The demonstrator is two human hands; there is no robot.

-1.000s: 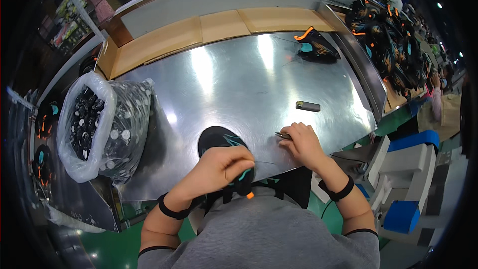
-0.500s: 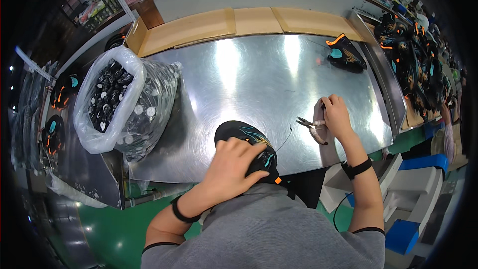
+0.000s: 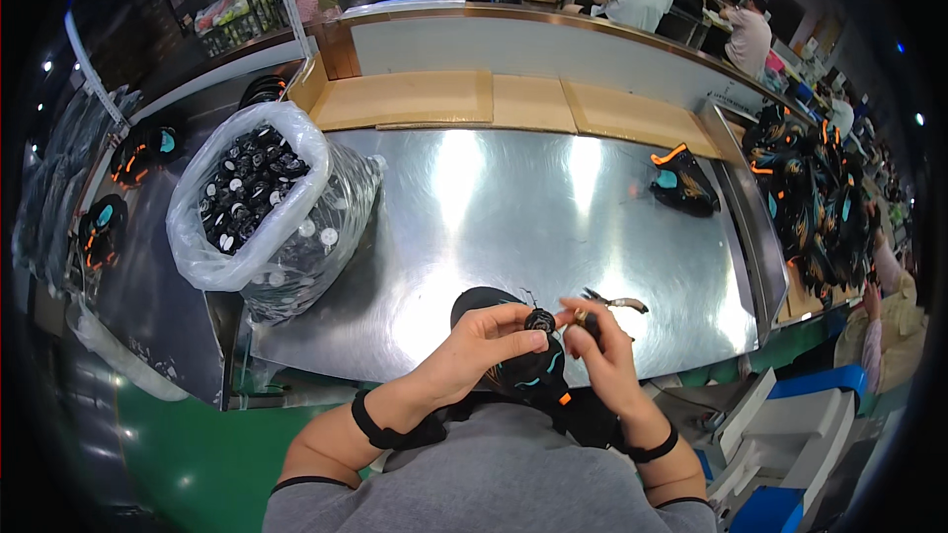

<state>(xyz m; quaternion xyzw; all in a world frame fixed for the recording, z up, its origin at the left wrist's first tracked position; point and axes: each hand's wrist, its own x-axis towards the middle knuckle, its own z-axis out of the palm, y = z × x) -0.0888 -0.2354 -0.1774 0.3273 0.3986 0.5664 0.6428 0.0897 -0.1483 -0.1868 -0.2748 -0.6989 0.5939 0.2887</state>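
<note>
Between the thumb and fingers of my left hand is a small round black dial, held above a shoe. My right hand is closed close beside it, pinching a small piece with a brass-coloured part; its exact kind is unclear. Beneath both hands lies the black shoe with teal lines and an orange tab, at the table's near edge and partly covered by my hands. A thin dark wire sticks up by the dial. Pliers with light handles rest just beyond my right hand.
A clear plastic bag full of black dials stands on the left. Another black shoe sits at the far right of the metal table. Many shoes are heaped beyond its right side. Cardboard lines the back edge.
My right hand has come from beside the pliers to the shoe, now holding a small piece. My left hand has lifted off the shoe's surface and pinches a dial. The view has tilted up.
</note>
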